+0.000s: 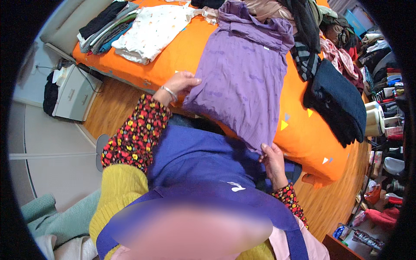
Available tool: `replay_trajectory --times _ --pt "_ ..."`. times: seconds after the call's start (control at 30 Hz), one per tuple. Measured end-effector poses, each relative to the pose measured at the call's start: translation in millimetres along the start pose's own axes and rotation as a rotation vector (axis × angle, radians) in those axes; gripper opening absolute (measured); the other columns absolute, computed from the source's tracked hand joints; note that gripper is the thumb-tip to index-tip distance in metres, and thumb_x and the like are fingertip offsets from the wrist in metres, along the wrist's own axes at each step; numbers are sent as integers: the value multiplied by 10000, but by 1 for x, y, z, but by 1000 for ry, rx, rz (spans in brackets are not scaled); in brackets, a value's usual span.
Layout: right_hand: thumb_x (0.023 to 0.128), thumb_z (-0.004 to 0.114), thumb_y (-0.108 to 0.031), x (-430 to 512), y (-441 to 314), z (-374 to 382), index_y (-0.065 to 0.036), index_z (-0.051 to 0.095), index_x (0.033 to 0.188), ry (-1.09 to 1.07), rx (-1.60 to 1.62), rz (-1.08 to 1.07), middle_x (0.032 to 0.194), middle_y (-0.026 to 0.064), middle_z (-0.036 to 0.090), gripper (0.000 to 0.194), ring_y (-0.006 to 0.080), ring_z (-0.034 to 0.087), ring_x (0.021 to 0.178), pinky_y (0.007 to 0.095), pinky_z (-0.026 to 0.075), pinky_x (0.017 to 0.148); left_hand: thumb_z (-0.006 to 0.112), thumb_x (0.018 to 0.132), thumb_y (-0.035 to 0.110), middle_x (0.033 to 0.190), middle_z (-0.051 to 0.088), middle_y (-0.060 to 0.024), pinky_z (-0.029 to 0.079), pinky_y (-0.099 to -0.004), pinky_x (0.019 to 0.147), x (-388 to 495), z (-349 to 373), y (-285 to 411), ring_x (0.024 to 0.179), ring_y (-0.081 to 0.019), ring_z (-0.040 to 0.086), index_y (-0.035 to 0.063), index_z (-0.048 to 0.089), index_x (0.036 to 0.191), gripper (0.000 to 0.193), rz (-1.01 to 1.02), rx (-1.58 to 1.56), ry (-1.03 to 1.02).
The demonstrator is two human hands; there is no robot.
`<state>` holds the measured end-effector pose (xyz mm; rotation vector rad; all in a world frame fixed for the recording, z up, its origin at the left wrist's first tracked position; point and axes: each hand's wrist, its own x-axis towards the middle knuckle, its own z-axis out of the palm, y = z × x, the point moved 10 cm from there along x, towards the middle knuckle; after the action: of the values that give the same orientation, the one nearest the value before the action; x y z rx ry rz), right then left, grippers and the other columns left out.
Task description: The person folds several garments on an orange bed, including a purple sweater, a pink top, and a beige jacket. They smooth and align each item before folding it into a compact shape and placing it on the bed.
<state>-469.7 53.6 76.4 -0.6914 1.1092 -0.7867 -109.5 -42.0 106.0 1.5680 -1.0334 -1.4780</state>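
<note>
A purple knit top lies spread over the edge of a bed with an orange sheet. Its ribbed hem hangs toward me, and its upper part is bunched at the far end. My left hand, with a bracelet at the wrist, pinches the left side of the garment just above the hem. My right hand grips the right corner of the hem between thumb and fingers, lower and nearer to me. The hem is raised off the sheet between the two hands.
A folded white printed garment and a stack of folded clothes lie at the bed's far left. Folded dark trousers rest at the right edge, near heaped clothes. A white bedside cabinet stands left; crowded shelves line the right.
</note>
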Motion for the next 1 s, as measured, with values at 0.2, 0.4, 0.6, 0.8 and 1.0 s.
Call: replay_trajectory --times 0.2,0.4,0.6,0.8,1.0 --pt "833 564 -110 1 -4 -5 -39 559 939 -39 -48 -17 697 -34 487 128 72 444 544 228 401 488 563 852 125 828 619 -3 424 -218 581 -48 -19 -21 683 -82 555 52 599 905 97 236 -285 304" --pt "824 582 -128 12 7 -8 -101 542 921 -136 124 42 661 -61 432 109 60 393 512 232 376 486 569 863 210 773 626 -103 449 -273 662 -55 -52 -17 707 -126 565 -57 576 871 268 379 407 778" --pt "821 618 -158 27 34 -33 -95 518 719 -30 -115 31 598 -40 468 156 68 435 522 225 363 466 678 788 310 551 458 12 363 -257 514 -45 -44 -49 573 -53 381 -31 544 644 394 330 288 585" --pt "768 642 -129 1 -42 -18 -3 606 791 168 -861 -517 679 101 603 133 142 582 608 277 470 582 612 749 98 929 594 -141 460 -386 724 -79 -46 -5 844 -295 573 12 572 922 196 168 922 853" --pt "800 593 -226 42 -202 22 11 634 833 452 -1038 -1043 712 166 633 243 265 642 659 334 481 575 663 708 168 1126 565 -131 413 -408 876 -77 160 91 1071 -317 515 62 593 1012 329 1134 977 341"
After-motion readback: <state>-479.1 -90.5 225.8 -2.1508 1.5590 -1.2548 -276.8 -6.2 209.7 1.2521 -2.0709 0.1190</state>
